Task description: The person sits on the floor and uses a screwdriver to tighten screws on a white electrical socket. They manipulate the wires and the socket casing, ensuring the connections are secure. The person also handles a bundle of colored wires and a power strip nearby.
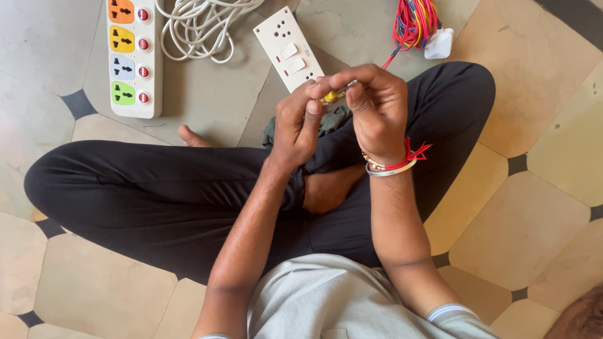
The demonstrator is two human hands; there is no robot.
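Note:
My left hand and my right hand meet above my crossed legs. Both pinch a small yellow piece between thumb and fingers; it looks like a wire end or a small tool tip, too small to tell. A thin red wire runs from my right hand up to a bundle of red, blue and yellow wires. Just behind my hands a white switch-and-socket plate lies on the floor. My right wrist wears bangles and a red thread.
A white power strip with several coloured sockets lies at the upper left, its coiled white cable beside it. A white plug-like part sits by the wire bundle. A dark green cloth lies under my hands. The floor is tiled.

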